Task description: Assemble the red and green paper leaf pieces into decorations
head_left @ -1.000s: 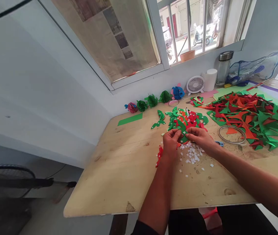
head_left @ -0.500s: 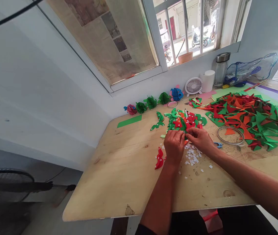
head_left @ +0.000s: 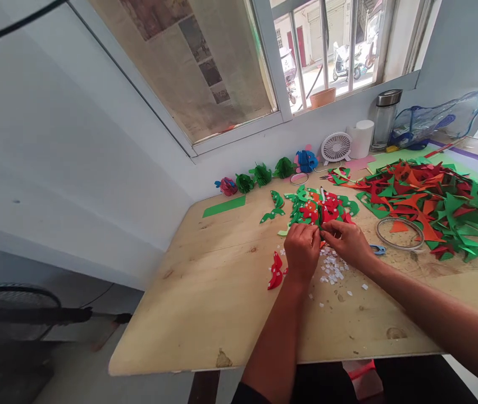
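My left hand [head_left: 301,247] and my right hand [head_left: 346,241] meet over the table, fingers pinched on a small dark green paper piece [head_left: 320,216] between them. Just beyond them lies a cluster of cut green, orange and red paper shapes [head_left: 332,206] dotted with white squares. Small white paper bits [head_left: 332,268] are scattered below my right hand. Left of my left wrist lie red paper shapes [head_left: 276,272]. Two green shapes [head_left: 273,214] rest farther up on the left.
A big heap of red, orange and green scraps [head_left: 428,196] covers the right side, with a tape ring [head_left: 399,247] and blue scissors [head_left: 377,249] nearby. Paper figures [head_left: 263,174], a small fan [head_left: 336,148] and a glass bottle [head_left: 385,120] line the wall.
The green piece between my fingers stands more upright and narrow than before. Both hands remain together, and the whole view has shifted slightly.
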`<action>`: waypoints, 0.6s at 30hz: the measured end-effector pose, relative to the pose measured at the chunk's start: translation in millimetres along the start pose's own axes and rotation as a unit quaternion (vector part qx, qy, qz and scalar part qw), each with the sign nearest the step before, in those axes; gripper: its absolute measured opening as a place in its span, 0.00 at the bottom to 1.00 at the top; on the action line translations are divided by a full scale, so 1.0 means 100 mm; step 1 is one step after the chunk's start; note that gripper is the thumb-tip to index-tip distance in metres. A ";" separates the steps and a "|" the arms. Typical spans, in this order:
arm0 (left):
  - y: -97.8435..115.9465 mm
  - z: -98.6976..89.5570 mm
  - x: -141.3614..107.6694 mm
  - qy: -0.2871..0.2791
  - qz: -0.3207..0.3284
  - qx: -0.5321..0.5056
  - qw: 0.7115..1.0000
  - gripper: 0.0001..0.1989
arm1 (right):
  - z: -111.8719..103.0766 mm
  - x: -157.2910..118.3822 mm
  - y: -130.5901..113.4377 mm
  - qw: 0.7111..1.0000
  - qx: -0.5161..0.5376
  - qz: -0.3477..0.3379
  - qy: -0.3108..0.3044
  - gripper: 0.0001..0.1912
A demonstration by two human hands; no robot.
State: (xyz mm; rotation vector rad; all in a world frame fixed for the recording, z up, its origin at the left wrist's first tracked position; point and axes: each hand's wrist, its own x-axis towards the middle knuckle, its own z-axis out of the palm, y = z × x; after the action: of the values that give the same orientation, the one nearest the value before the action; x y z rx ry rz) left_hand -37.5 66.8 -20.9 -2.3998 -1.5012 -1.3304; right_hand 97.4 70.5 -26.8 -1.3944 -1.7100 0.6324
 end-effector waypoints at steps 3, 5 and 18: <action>0.00 0.01 0.00 0.001 -0.023 -0.030 0.999 0.07 | 0.01 0.00 0.01 1.000 0.005 0.002 -0.005 0.09; -0.01 0.01 0.00 0.003 -0.052 -0.070 0.996 0.07 | 0.01 0.00 0.01 1.000 0.006 -0.002 -0.005 0.09; 0.02 -0.01 0.02 0.037 -0.199 -0.232 0.951 0.04 | 0.00 0.00 -0.03 1.000 0.026 0.014 0.005 0.11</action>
State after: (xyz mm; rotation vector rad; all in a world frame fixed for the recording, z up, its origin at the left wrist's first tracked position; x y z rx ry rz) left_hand -36.3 66.6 -18.2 -2.3140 -1.9029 -2.0375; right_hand 95.3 69.3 -24.6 -1.3852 -1.6575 0.6788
